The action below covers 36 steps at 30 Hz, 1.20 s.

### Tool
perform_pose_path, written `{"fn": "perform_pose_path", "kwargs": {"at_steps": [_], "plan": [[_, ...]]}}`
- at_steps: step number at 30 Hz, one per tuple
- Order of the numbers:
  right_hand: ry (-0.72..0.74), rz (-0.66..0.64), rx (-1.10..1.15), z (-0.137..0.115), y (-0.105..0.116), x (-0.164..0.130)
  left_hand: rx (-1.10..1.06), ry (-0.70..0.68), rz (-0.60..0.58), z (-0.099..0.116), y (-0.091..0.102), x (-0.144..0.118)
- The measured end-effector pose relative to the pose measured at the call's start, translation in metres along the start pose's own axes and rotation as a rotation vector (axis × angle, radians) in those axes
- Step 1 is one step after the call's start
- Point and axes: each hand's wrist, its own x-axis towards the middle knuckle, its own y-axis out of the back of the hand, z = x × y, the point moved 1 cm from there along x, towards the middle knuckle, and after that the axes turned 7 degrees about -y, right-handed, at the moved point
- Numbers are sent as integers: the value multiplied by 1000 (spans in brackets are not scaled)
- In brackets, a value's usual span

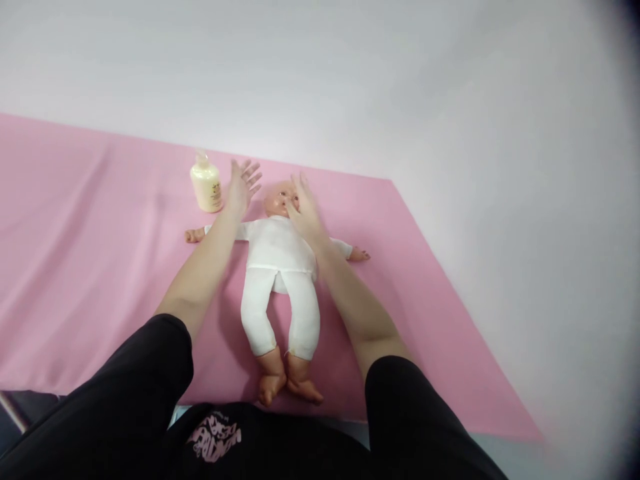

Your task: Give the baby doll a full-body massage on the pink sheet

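A baby doll [277,250] in a white top and white trousers lies on its back on a pink cloth [420,320], its head away from me and its bare feet towards me. My left hand [243,183] is raised beside the doll's head on the left, fingers spread, with nothing in it. On the other side, my right hand [305,207] is open against or just over the doll's cheek, covering part of its face; whether it touches, I cannot tell. A pale yellow pump bottle [206,185] stands upright to the left of my left hand.
A plain white wall [320,87] rises behind the cloth and along its right side. Soft creases run through the cloth on the left. At the lower left, a dark area with a metal bar [14,412] shows beyond the cloth's front edge.
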Motion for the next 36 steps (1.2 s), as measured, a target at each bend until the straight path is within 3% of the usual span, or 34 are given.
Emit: {"fn": "perform_pose_path", "kwargs": {"at_steps": [3, 5, 8, 10, 14, 18, 22, 24, 27, 30, 32, 36], "plan": [[148, -98, -92, -54, -5, -20, -169, -70, 52, 36, 13, 6], [258, -181, -154, -89, -9, -40, -292, -132, 153, 53, 19, 8], [386, -423, -253, -133, -13, -72, -476, -147, 327, 67, 24, 11], [488, -554, -316, -153, -14, -89, -516, -138, 369, 70, 24, 14], [521, -672, -405, -159, -18, -107, -557, -140, 372, 70, 21, 14], [366, -642, -477, -118, -24, -110, -618, -109, 334, 81, 2, 5], [229, -630, -593, -75, -33, -118, -460, -102, 45, 84, -45, -16], [251, -612, -651, -66, -36, -124, -218, -129, -209, 68, -73, -34], [293, -566, -653, -63, -38, -131, 230, -160, -643, 28, -101, -70], [257, -557, -587, -59, -36, -134, 679, -201, -970, -10, -103, -104], [221, -590, -522, -53, -33, -133, 957, -256, -1134, -23, -96, -118], [226, -676, -373, -42, -15, -135, 1209, -327, -1198, -24, -77, -125]]}}
